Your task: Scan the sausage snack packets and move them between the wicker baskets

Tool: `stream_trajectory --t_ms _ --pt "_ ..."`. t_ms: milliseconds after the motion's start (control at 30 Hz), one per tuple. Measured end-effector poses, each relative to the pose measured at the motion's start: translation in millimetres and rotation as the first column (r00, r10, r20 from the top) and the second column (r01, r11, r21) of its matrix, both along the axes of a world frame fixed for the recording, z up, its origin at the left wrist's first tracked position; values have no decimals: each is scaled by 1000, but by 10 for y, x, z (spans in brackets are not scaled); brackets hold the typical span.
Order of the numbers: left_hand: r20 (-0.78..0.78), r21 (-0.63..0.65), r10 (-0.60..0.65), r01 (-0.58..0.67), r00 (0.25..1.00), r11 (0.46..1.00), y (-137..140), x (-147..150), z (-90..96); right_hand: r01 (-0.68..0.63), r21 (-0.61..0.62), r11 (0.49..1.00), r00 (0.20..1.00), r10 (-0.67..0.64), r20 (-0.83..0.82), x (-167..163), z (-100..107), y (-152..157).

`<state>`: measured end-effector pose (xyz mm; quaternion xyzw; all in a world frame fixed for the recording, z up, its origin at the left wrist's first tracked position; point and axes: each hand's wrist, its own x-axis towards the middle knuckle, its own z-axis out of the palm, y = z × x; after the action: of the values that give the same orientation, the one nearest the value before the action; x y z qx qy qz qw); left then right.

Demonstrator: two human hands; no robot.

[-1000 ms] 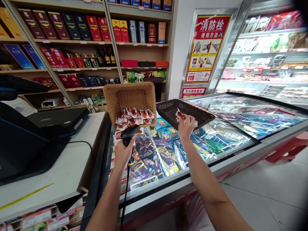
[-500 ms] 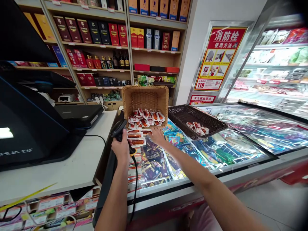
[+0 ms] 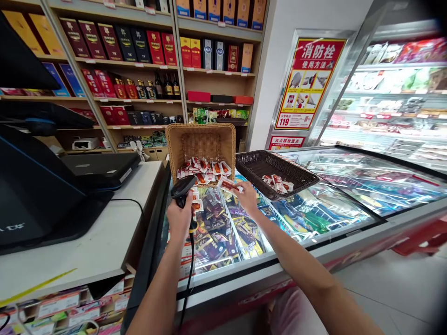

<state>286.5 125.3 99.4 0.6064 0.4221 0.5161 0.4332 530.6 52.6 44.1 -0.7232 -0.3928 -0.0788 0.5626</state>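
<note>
My left hand (image 3: 179, 215) is wrapped round the handle of a black barcode scanner (image 3: 184, 187), whose head points up and right. Between the fingers of my right hand (image 3: 247, 197) is a packaged sausage (image 3: 228, 185) in a white and red wrapper, held just in front of the tan wicker basket (image 3: 171, 149). That basket is tilted toward me, with several wrapped sausages (image 3: 209, 171) piled in its lower part. More packets (image 3: 197, 205) lie on the freezer glass, partly hidden behind the scanner and my left hand.
A dark wicker tray (image 3: 247, 163) holding a few sausage packets stands on the glass-topped freezer (image 3: 344, 214). To the left is a white counter (image 3: 104, 223) with a black checkout machine (image 3: 42, 195). The scanner's cord (image 3: 190, 274) hangs down the freezer's front.
My right hand has lifted a sausage packet off the glass and moved right with it. The scanner in my left hand has turned its head toward the right. The view has shifted slightly.
</note>
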Motion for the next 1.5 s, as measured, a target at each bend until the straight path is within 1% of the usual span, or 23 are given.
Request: stream_trajectory --t_ms 100,167,233,333,400,567,800,867,933,1000,1067,1100,1200,1267,1300,1333,1367,1433,1467,1500 --pt "-126 2 -169 171 978 985 -106 49 6 79 85 993 991 -68 -118 121 7 -139" --pt "-186 -11 -265 268 946 963 -166 84 -3 83 123 989 987 -64 -147 149 49 -171" --pt "-233 -15 -311 317 921 948 -210 116 -19 64 178 982 991 -40 -131 141 108 -177" --pt "-264 -13 -326 334 908 942 -243 148 -41 45 264 963 998 -32 -54 83 189 -181" --pt "-262 -9 -325 334 909 943 -249 156 -50 38 291 956 999 -44 11 34 228 -194" --pt "-258 -9 -330 339 908 941 -239 154 -57 14 297 955 991 -54 126 -52 292 -234" --pt "-254 -14 -349 357 902 934 -244 153 -49 -6 294 956 983 -49 178 -94 290 -231" --pt "-259 -8 -343 353 903 936 -248 152 -48 0 291 957 978 -61 199 -75 277 -220" --pt "-255 -4 -334 344 907 939 -242 149 -47 41 297 954 971 -108 214 -11 272 -220" --pt "-223 -11 -315 321 922 947 -213 137 -48 130 320 938 959 -200 199 108 280 -253" --pt "-167 -23 -279 279 946 960 -153 113 -46 241 348 906 940 -307 147 266 305 -329" --pt "-135 -23 -242 241 961 970 -111 94 -42 294 359 886 929 -353 112 348 321 -381" --pt "-18 -28 -51 50 999 998 44 13 -10 423 357 833 890 -455 8 530 366 -548" --pt "73 -63 116 -112 991 992 147 -54 33 469 329 820 872 -489 -22 547 375 -609" --pt "112 -83 196 -188 974 979 191 -88 58 466 307 830 874 -486 -15 519 369 -608" --pt "143 -95 267 -256 953 962 227 -119 82 447 277 851 885 -466 5 466 354 -580" --pt "167 -100 324 -311 931 945 254 -148 103 408 236 882 904 -427 33 392 331 -523" --pt "189 -99 378 -365 906 926 285 -191 129 259 91 961 959 -268 91 195 263 -326" --pt "190 -95 380 -368 905 925 291 -205 131 172 10 985 979 -172 109 80 222 -194" --pt "179 -77 369 -361 912 929 292 -214 128 71 -84 994 992 -61 110 -42 181 -45"
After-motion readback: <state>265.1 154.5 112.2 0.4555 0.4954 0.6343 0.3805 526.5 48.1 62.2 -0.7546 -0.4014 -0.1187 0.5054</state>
